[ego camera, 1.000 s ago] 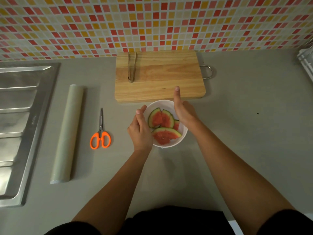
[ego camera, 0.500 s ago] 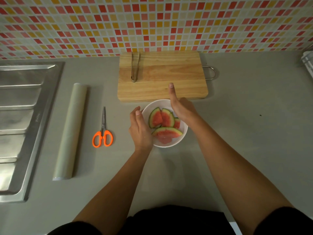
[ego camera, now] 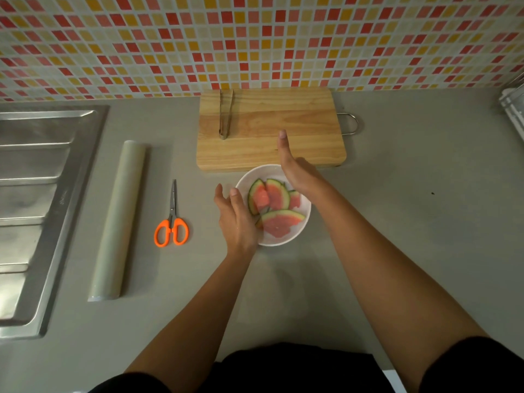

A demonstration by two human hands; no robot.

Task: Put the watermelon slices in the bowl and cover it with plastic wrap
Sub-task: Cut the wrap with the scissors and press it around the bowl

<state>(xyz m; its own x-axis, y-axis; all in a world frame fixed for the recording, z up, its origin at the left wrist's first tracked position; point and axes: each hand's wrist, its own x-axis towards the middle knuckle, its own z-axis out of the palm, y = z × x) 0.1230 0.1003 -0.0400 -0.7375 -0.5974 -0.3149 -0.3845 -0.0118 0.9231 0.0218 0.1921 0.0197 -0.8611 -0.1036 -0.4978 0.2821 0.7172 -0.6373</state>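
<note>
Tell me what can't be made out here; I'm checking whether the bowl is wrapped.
Head view only.
Any film over the bowl: clear film would hardly show; cannot tell.
Bowl's left rim: behind the left hand; far rim: behind the right hand.
Number of slices: they overlap.
Rack: cut off by the right edge.
Sink: cut off by the left edge.

- A black top [ego camera: 295, 370] is worn.
- Short black sleeves [ego camera: 476, 367] are seen at the upper arms.
- Forearms [ego camera: 382, 265], left hand [ego camera: 238, 219] and right hand [ego camera: 297, 171] are uncovered.
</note>
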